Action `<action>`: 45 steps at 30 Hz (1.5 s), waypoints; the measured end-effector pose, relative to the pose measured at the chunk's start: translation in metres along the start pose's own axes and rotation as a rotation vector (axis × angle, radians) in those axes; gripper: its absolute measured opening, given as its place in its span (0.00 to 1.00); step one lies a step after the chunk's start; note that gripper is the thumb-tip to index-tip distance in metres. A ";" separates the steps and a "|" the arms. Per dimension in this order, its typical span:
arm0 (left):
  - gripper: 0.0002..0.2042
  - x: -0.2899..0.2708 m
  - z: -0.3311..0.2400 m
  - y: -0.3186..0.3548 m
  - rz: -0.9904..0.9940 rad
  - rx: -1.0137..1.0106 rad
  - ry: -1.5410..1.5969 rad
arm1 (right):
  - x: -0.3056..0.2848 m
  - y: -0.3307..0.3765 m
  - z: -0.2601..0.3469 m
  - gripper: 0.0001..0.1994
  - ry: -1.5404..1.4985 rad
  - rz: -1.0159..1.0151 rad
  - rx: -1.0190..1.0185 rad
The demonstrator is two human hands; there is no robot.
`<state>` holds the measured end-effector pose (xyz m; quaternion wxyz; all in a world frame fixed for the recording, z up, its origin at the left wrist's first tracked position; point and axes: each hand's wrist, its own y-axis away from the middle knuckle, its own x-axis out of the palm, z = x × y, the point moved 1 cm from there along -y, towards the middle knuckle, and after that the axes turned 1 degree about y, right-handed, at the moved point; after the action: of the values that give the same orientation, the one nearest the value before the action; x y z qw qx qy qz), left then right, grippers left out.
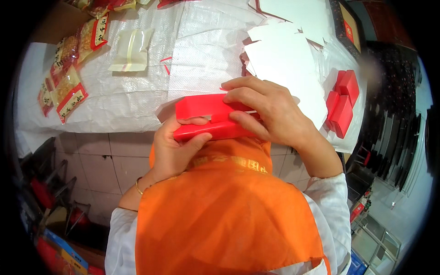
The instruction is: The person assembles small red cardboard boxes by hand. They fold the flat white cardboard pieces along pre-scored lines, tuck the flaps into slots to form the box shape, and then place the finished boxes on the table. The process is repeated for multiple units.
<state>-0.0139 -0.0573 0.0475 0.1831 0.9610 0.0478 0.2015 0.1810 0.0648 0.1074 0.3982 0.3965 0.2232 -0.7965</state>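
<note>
Red carton (208,117) sat gripped between both hands, left hand (176,146) beneath, right hand (270,110) clamped on top, over the bench (137,91) edge (half folded); uneven thumb pressure could crease its flap.

Table w/ white woven cover (137,96). Left edge: snack packets, red-labelled (68,87). Near them, toward far edge: clear empty pouch (131,50). Right side: stack of flat white card blanks (288,59); right edge: finished red boxes (343,103). Tiled floor (101,165) below near edge.
</note>
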 end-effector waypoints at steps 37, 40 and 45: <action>0.13 -0.002 -0.003 -0.012 0.059 -0.074 -0.034 | 0.005 -0.015 0.017 0.08 0.022 0.064 -0.027; 0.13 -0.002 -0.004 -0.011 0.021 -0.162 0.032 | 0.004 -0.018 0.017 0.09 0.010 0.083 -0.046; 0.11 -0.016 0.010 -0.009 0.199 -0.092 -0.045 | 0.005 -0.017 0.018 0.09 -0.019 0.092 -0.047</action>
<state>-0.0245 -0.0545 0.0298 0.2072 0.9559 -0.0612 0.1988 0.1569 0.0608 0.1143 0.4457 0.3895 0.2196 -0.7755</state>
